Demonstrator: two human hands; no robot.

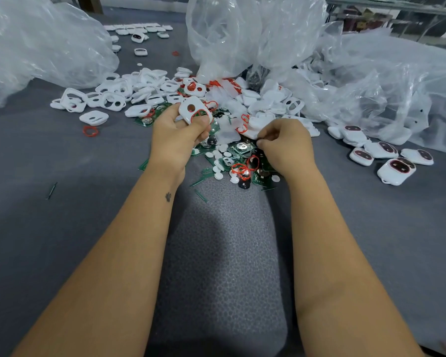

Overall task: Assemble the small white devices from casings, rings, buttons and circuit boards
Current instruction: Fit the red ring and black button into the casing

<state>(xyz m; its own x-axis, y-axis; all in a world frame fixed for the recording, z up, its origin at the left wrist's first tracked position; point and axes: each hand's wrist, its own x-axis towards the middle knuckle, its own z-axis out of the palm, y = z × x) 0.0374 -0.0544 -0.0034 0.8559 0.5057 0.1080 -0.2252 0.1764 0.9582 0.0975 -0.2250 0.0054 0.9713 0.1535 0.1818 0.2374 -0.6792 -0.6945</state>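
My left hand (177, 135) grips a white casing (192, 110) tilted up above the parts pile, with a red ring (200, 113) seated in its lower opening. My right hand (285, 143) hovers over the pile with fingertips pinched together near a white part; what it pinches is too small to tell. Beneath both hands lie green circuit boards (238, 148), round white buttons (219, 161) and loose red rings (240, 169). White casings (119, 99) are heaped behind.
Clear plastic bags (36, 47) bulge at the left, and more plastic bags (358, 73) fill the centre and right back. Finished devices (386, 158) lie at the right. One red ring (90, 130) lies alone at the left. A grey foam pad (222, 253) sits between my forearms.
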